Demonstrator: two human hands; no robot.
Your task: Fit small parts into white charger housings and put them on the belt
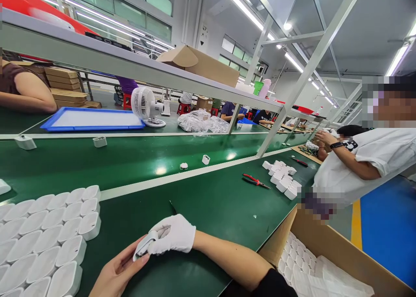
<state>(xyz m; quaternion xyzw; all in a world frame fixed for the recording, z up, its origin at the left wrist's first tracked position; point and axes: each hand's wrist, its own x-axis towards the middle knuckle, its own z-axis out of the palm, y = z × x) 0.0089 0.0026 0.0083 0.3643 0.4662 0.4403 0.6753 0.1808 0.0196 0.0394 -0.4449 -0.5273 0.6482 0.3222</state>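
My bare left hand [118, 266] pinches a small white plastic housing [140, 250] between thumb and fingers, low above the green bench. My right hand [175, 234], in a white glove, closes on the same housing from the other side. Its fingers cover part of the piece, so the inside is hidden. A thin dark tip [173, 207] shows just beyond the gloved hand; whether it is held or lies on the bench I cannot tell. To the left stand rows of similar white housings [48, 227], close together.
A green conveyor belt [146, 151] carries a few white parts. Red-handled pliers [255, 181] and a group of white housings [282, 177] lie to the right. An open cardboard box [344, 249] with white parts stands at the bench edge. A co-worker in a white shirt [367, 158] is beyond it.
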